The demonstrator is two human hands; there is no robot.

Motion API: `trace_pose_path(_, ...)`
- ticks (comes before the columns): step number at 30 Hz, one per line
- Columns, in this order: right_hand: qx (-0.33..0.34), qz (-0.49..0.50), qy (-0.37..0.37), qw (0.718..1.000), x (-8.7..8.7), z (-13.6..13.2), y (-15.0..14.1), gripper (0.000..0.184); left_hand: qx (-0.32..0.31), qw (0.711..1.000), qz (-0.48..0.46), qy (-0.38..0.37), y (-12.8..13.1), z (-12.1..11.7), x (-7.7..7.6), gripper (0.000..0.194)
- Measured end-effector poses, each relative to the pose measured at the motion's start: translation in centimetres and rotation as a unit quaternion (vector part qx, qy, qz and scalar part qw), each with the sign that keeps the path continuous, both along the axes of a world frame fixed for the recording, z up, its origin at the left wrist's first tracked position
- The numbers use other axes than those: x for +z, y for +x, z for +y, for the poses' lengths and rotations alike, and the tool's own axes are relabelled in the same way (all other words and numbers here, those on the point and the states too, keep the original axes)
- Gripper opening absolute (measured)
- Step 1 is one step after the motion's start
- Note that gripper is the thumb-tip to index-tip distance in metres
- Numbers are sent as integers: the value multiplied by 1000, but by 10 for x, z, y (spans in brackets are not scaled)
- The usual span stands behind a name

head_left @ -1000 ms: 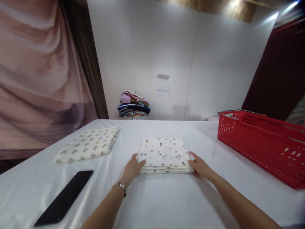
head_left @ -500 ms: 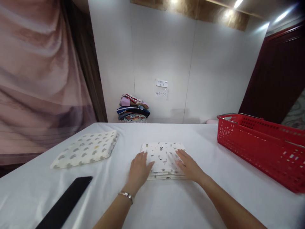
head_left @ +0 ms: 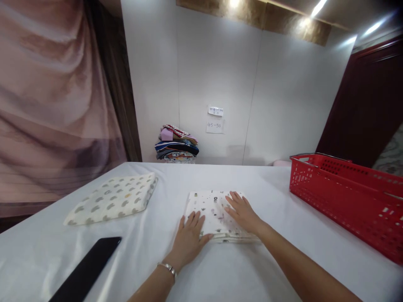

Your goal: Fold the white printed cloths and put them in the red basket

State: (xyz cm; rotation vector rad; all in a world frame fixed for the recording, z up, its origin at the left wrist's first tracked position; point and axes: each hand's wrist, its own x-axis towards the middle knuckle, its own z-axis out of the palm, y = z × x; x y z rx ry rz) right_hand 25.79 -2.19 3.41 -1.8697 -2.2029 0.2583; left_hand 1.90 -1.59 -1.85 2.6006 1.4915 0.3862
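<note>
A folded white cloth with small printed figures [head_left: 209, 205] lies in the middle of the white table [head_left: 220, 277]. My left hand [head_left: 189, 239] rests flat at its near left corner, fingers spread and partly on the cloth. My right hand [head_left: 241, 212] lies flat on top of the cloth's right half, fingers stretched forward. Neither hand grips anything. A metal bracelet sits on my left wrist.
A second folded cloth with grey cloud prints [head_left: 113, 199] lies at the left. A black phone [head_left: 85, 272] lies near the front left edge. A red plastic basket [head_left: 346, 197] stands at the right. A pile of coloured clothes [head_left: 176, 144] sits behind the table by the wall.
Both hands went from the cloth's sides onto its top. Since half a second ago my left hand slid back toward the near left corner and my right hand moved slightly forward.
</note>
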Motion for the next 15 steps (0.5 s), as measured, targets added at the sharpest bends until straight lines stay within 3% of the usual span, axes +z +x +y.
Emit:
trace_pose_path(2,2,-23,13,1000,-3,14,-3,63,0,1000,-8,1,-1,-1,-2,67)
trace_pose_path(5,-17,-55,-30,998,-24,29,1,65,-6,1000,-17,-2,-3,-3,-4,66)
trace_pose_path(9,-25,-74,-48,996,-49,36,10,65,12,998,-12,-57,5,-4,7,71)
trace_pose_path(11,-25,-73,-42,996,-54,35,12,65,25,996,-13,-82,14,3,17,74)
trace_pose_path(15,-31,-67,-40,996,-54,34,12,65,33,999,-33,-27,26,28,22,70)
